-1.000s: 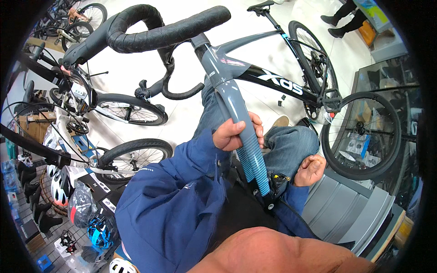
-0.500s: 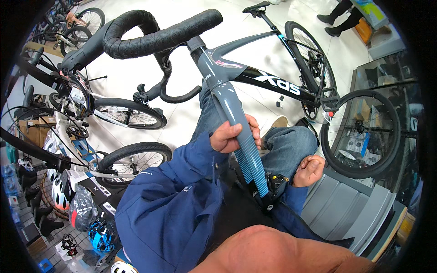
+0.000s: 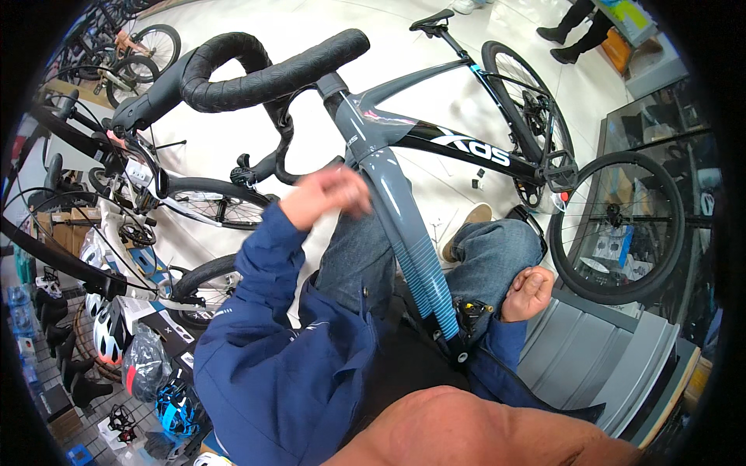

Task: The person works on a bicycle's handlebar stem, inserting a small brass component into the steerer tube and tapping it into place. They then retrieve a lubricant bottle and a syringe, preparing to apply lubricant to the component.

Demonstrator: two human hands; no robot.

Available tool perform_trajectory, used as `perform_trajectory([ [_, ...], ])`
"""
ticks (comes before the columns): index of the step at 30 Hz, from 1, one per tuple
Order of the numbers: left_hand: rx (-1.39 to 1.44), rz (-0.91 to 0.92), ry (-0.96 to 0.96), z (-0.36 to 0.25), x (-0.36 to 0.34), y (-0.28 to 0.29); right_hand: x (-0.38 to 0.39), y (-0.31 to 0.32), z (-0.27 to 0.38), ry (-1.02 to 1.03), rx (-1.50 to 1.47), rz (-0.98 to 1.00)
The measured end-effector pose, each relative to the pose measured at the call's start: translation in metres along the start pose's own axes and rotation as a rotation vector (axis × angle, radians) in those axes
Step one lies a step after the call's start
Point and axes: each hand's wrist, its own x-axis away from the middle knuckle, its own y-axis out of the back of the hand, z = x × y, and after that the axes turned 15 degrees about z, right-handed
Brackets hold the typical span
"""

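Note:
A grey and black road bike frame (image 3: 435, 144) lies tilted in front of me, its blue-striped front fork (image 3: 416, 245) pointing down to my lap between my knees. My left hand (image 3: 326, 194) is off the fork, in the air just left of it and below the taped drop handlebar (image 3: 272, 78). Motion blur smears its fingers. Beside my right knee, my right hand (image 3: 528, 293) is closed with the fingers curled in; anything inside is hidden. A small black brake caliper (image 3: 472, 309) sits by the fork's lower end.
A loose wheel (image 3: 618, 225) leans against the glass case (image 3: 660, 124) at right. Near my right arm stands a grey ribbed box (image 3: 579, 349). A white bike (image 3: 116, 233), several helmets (image 3: 177, 405) and boxes crowd the left. Someone's legs (image 3: 571, 35) stand at the far right.
My left hand has let go of the fork and moved left and up. The handlebar has shifted slightly down. My right hand stays in place.

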Motion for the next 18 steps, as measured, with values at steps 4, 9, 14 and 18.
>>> perform_trajectory([
  [4,-0.383,-0.473,-0.756,-0.02,-0.032,0.03,-0.002,-0.003,0.001,-0.006,-0.007,0.004],
  [9,-0.769,-0.343,-0.693,-0.034,-0.074,0.039,-0.004,-0.004,0.002,-0.011,-0.007,0.001],
  [14,-0.862,-0.404,-0.667,-0.042,-0.077,0.063,-0.001,0.0,0.001,-0.035,0.005,0.012],
  [18,-0.936,-0.371,-0.581,-0.05,-0.091,0.068,-0.001,-0.001,0.0,-0.011,0.015,0.011],
])
